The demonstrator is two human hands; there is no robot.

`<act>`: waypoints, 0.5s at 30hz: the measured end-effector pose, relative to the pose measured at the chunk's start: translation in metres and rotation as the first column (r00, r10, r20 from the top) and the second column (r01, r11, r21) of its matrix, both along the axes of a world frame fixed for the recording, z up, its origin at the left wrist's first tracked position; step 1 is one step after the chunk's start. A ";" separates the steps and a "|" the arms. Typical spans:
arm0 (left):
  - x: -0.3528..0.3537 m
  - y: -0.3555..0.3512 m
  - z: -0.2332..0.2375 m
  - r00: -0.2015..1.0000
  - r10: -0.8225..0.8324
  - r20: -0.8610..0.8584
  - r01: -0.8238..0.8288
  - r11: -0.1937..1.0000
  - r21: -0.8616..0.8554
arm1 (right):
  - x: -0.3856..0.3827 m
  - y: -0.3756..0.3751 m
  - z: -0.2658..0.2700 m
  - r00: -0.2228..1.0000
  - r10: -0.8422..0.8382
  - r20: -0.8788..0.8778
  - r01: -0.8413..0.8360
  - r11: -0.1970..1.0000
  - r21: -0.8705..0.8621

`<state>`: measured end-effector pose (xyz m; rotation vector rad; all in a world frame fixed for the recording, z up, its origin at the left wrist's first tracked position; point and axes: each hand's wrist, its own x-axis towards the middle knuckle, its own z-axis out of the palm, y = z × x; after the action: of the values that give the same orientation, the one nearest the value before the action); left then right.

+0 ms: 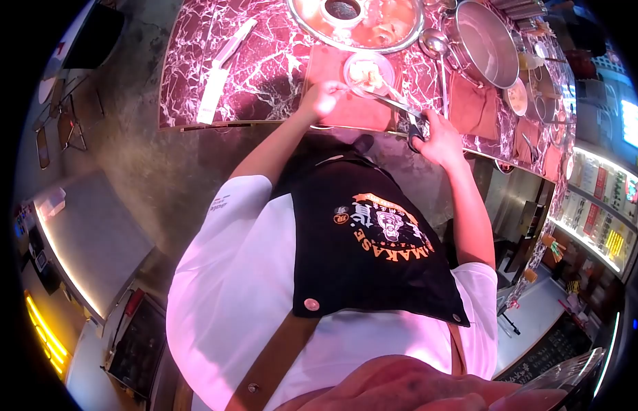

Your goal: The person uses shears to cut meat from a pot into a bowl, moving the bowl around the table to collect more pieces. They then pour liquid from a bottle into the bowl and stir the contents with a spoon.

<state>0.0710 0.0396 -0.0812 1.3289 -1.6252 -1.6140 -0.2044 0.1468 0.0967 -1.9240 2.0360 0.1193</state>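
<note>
Near the table's front edge stands a small pale bowl [385, 68] with whitish-yellow food pieces [366, 74] in it. My left hand [324, 100] is at the bowl's near-left rim, its fingers closed together on the edge; glare blurs the fingertips. In my right hand [440, 139] is a pair of scissors [414, 131] with black handles. Their metal blades point left, towards the near-right side of the bowl. Beneath the bowl lies a brown mat [346, 113].
Behind the bowl sits a large round pot [409, 42] of reddish broth. A ladle [435, 44] and a big metal pot [502, 48] stand to its right. On the left, a knife-like utensil [235, 42] and a white strip [211, 96] lie on the marbled table [271, 75].
</note>
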 end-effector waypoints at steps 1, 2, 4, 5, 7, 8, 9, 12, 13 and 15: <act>0.000 0.000 0.000 1.000 0.001 0.000 -0.001 1.000 -0.001 | 0.002 -0.006 -0.009 1.000 0.013 0.013 -0.013 1.000 0.013; -0.001 0.001 0.003 1.000 -0.002 -0.031 0.002 1.000 0.002 | 0.005 -0.011 -0.022 0.998 -0.009 0.060 0.009 1.000 0.003; 0.000 -0.001 0.014 0.998 -0.004 -0.058 0.004 1.000 0.004 | 0.000 -0.017 -0.038 0.988 -0.023 0.152 0.018 0.999 0.032; 0.003 -0.004 0.022 0.999 0.000 0.044 0.001 0.999 -0.034 | -0.001 -0.018 -0.041 0.970 -0.041 0.241 0.026 0.998 0.062; 0.006 -0.007 0.025 0.989 0.009 0.146 0.001 0.997 -0.071 | -0.017 -0.006 -0.036 0.967 0.010 0.255 -0.009 1.000 -0.007; 0.008 -0.010 0.022 0.990 0.020 0.137 -0.004 0.994 -0.113 | -0.025 -0.001 -0.028 0.972 -0.030 0.234 0.019 0.999 0.049; 0.010 -0.013 0.020 0.991 0.030 0.127 -0.011 0.988 -0.155 | -0.027 0.003 -0.018 0.975 -0.069 0.209 0.048 0.993 0.104; 0.011 -0.015 0.012 0.988 0.032 0.150 -0.012 0.991 -0.135 | -0.012 0.005 0.003 0.999 -0.033 0.040 0.032 0.999 0.009; 0.010 -0.015 0.010 0.988 0.026 0.151 -0.005 0.990 -0.138 | -0.003 0.003 0.008 0.998 -0.039 0.041 0.039 0.999 0.007; 0.008 -0.012 0.011 0.973 0.033 0.227 0.027 0.967 -0.255 | 0.014 0.000 0.015 0.999 -0.029 0.025 0.030 0.999 -0.035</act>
<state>0.0793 0.0275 -0.0699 1.4176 -1.8930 -1.2304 -0.1901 0.1463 0.1115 -1.9064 2.0628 0.0535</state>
